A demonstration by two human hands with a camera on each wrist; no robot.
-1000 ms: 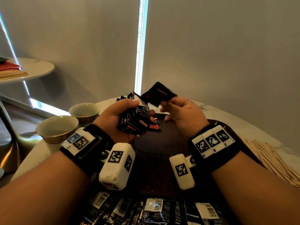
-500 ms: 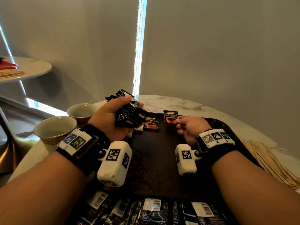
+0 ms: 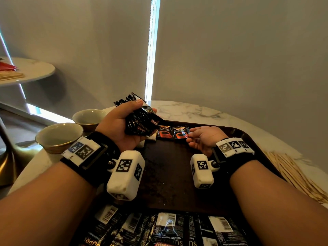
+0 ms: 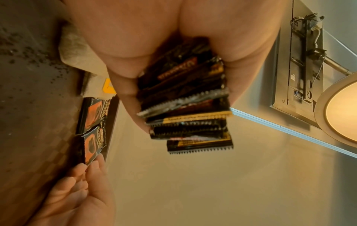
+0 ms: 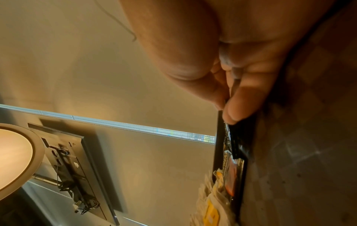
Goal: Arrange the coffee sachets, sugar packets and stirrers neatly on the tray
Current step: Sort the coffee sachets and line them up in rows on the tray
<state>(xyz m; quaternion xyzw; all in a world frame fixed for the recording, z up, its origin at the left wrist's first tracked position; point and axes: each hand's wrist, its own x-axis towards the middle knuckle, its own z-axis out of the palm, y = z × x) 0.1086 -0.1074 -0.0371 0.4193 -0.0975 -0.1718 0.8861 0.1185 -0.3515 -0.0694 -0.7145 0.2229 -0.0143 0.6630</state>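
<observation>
Head view is showing the left hand (image 3: 122,125) gripping a thick bundle of coffee sachets (image 3: 140,121), thumb over the top and fingers curling underneath, holding it raised above the far left corner of a dark tray (image 3: 177,174). Left wrist view is looking along the palm at the bundle's serrated edges fanning outward.

Just right of that bundle, two coffee sachets are lying flat side by side on the tray near its far edge: a left sachet (image 3: 164,132) and a right sachet (image 3: 181,132), both showing a red cup picture. The right hand (image 3: 204,139) is resting low on the tray, thumb and forefinger pinching the right-hand edge of the right sachet; right wrist view is showing that pinch close up, with the fingertips (image 5: 234,110) closing on the edge.

Pale paper packets (image 4: 81,52) are sitting under the left hand, touching the left sachet.

Further left of the left hand, two bowls (image 3: 59,136) are standing on the marble table (image 3: 195,110). Off to the right of the right hand, beyond the tray rim, wooden stirrers (image 3: 298,174) are lying in a loose pile. Nearest the person, long dark stick packets (image 3: 168,229) with barcodes are lying in a row across the tray's near edge.
</observation>
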